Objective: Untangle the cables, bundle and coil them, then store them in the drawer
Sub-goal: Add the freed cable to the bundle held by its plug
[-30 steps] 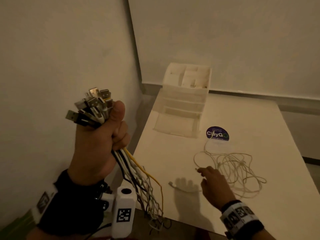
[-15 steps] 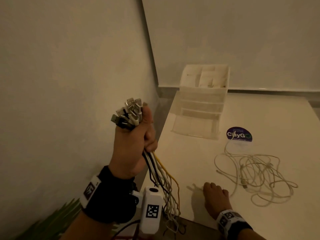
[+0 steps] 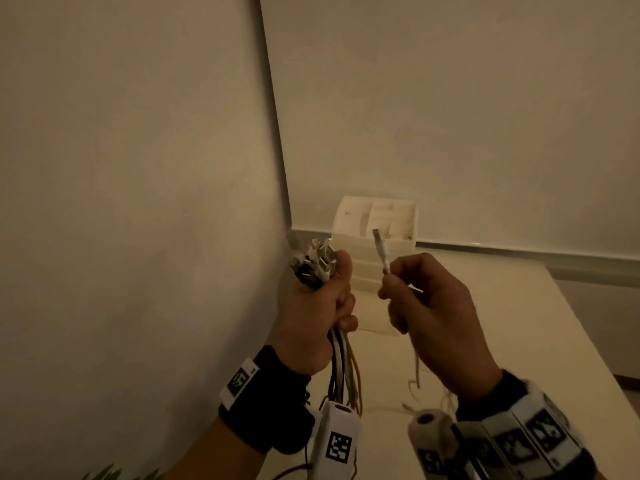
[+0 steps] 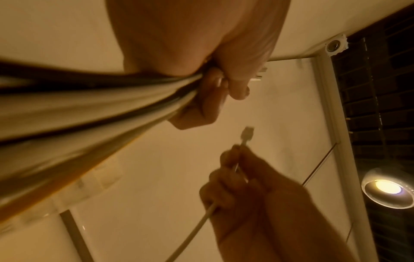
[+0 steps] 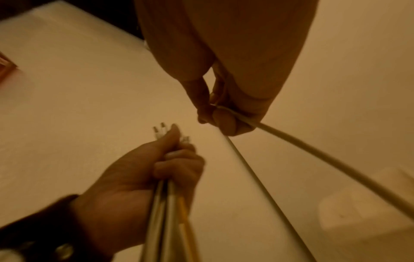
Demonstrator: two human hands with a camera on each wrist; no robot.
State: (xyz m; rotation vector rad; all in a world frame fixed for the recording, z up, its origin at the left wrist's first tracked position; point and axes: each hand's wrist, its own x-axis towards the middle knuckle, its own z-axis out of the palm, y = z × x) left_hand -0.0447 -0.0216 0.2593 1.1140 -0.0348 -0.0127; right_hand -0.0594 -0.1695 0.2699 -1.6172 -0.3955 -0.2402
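Note:
My left hand (image 3: 320,306) is fisted round a bundle of cables (image 3: 343,372), white, black and yellow, with their plugs (image 3: 313,263) sticking up above the thumb. The strands hang down past the wrist. Just to its right, my right hand (image 3: 398,289) pinches one white cable (image 3: 381,251) below its plug, which points up. That cable trails down behind the palm. In the left wrist view the white cable (image 4: 246,137) stands below the left hand (image 4: 215,95). In the right wrist view the right hand (image 5: 224,113) holds the cable (image 5: 302,145), and the left hand (image 5: 170,159) grips its bundle.
A white drawer organiser (image 3: 377,230) with open compartments stands at the back of the white table (image 3: 519,341), against the wall, directly behind both hands. The table's left edge lies beside the left wall (image 3: 138,202).
My right hand has risen from the table with one white cable end and come close to the left hand. The left hand and its bundle moved right. The view tilted up, so the loose tangle is out of sight.

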